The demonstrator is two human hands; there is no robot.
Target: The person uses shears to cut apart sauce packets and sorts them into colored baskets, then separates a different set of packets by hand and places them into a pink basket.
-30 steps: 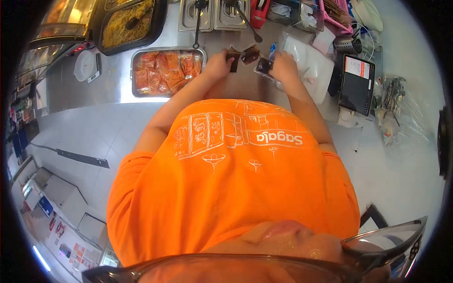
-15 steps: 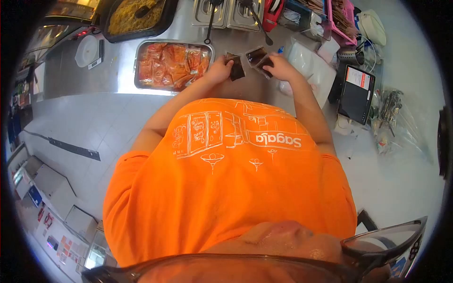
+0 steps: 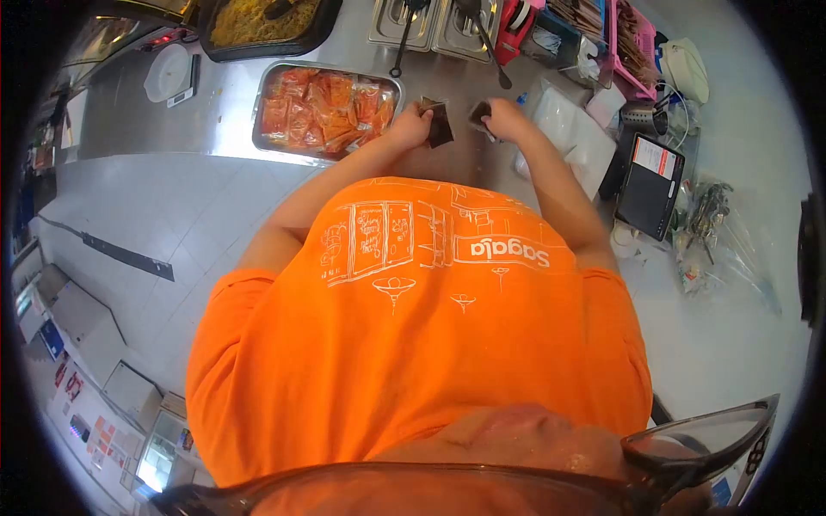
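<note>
My left hand [image 3: 411, 126] is closed on a dark brown sauce sachet [image 3: 440, 127], gripped by its left side over the steel counter. A short gap away, my right hand [image 3: 508, 121] pinches a second dark sachet [image 3: 479, 114], seen partly edge-on and partly covered by the fingers. Left of my left hand lies a steel tray [image 3: 256, 129] holding many clear packets [image 3: 323, 107] with orange-red contents; my left forearm passes close to its right corner.
Steel pans [image 3: 379, 26] with dark ladles stand at the back, beside a black tray [image 3: 327, 26] of noodle-like food. White plastic bags [image 3: 568, 129] lie right of my right hand, near a tablet [image 3: 651, 185] and a pink basket [image 3: 632, 82]. A scale [image 3: 182, 93] sits far left.
The sachet in my right hand has turned and now shows less of its face. My hands have moved slightly apart. The whole view has shifted a little.
</note>
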